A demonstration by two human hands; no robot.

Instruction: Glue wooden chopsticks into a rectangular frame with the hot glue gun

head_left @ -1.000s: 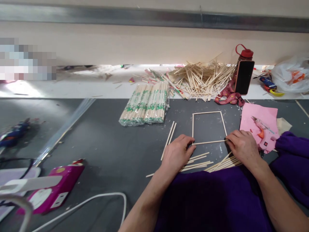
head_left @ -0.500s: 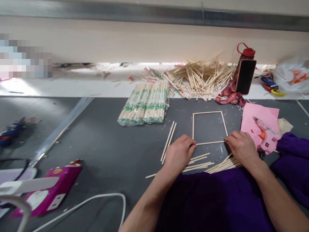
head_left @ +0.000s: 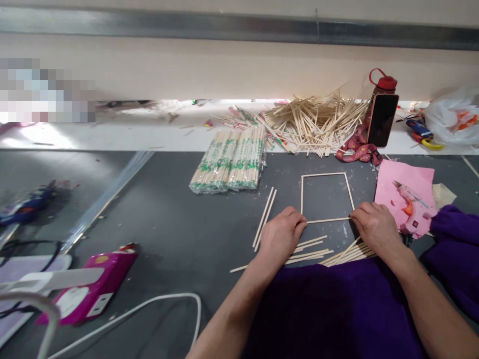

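Four-sided, a frame of thin wooden sticks [head_left: 324, 174] lies flat on the grey table. My left hand [head_left: 283, 230] pinches its near left corner between closed fingers. At the near right corner, my right hand [head_left: 374, 225] pinches the other end of the same near stick. Fingertips hide both of these corners. Loose wooden sticks [head_left: 309, 257] lie between my forearms, close to my purple clothing. Two more sticks [head_left: 265, 219] rest side by side to the left of my left hand. A pink glue gun [head_left: 414, 217] lies on a pink sheet [head_left: 389, 184] right of my right hand.
Wrapped stick bundles [head_left: 228, 159] lie at the back, near a big stick pile [head_left: 318, 122]. A phone [head_left: 382, 121] leans against a red-capped bottle [head_left: 385, 81]. Leftward are clear glue sticks [head_left: 108, 199], a magenta box [head_left: 108, 279], a white cable [head_left: 160, 297] and a blue-handled tool [head_left: 28, 205].
The whole view has shifted slightly, so things on the table appear a little farther right. Both hands keep their hold on the frame's near corners.
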